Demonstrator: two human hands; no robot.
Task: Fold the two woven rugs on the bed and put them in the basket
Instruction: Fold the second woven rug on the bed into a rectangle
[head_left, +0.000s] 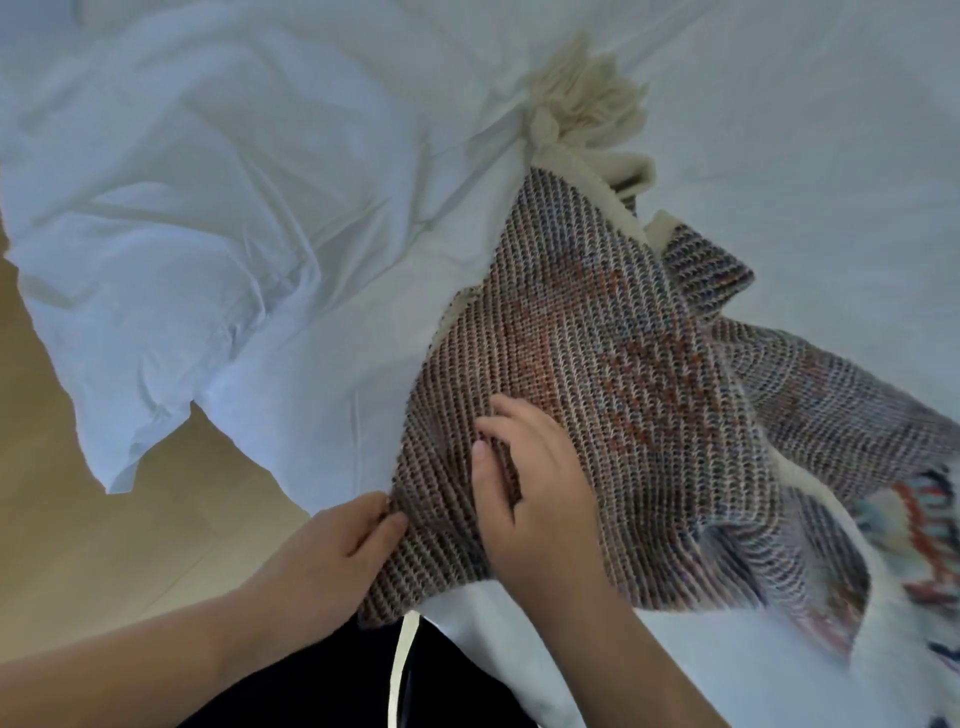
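A woven rug (597, 343) in grey, cream and rust lies crumpled on the white bed sheet (311, 291), its cream tassels (582, 109) bunched at the far end. Its patterned face (919, 545) with red and blue motifs shows at the lower right. My left hand (332, 556) pinches the rug's near left edge between thumb and fingers. My right hand (530, 483) lies on top of the rug near that edge, fingers spread and pressing into the weave. I cannot tell the second rug apart from the first, and no basket is in view.
A rumpled white pillow or duvet (156, 218) lies at the left, hanging over the bed's edge. Tan wooden floor (78, 545) shows at the lower left. My dark trousers with a white drawstring (400, 670) are at the bottom.
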